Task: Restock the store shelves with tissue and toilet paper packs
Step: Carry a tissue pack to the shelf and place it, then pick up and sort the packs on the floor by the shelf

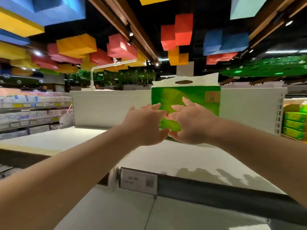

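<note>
A green tissue pack with a white perforated carry handle on top stands upright on the white top shelf, against the white back panel. Both my arms reach forward to it. My left hand is in front of the pack's lower left corner, fingers spread, fingertips at its left edge. My right hand lies against the pack's front face with fingers apart. Neither hand wraps around the pack. The pack's lower part is hidden behind my hands.
A price label hangs on the shelf's front edge. More green packs are stacked at the far right. Shelves with pale packs run along the left. A white pole stands behind the back panel.
</note>
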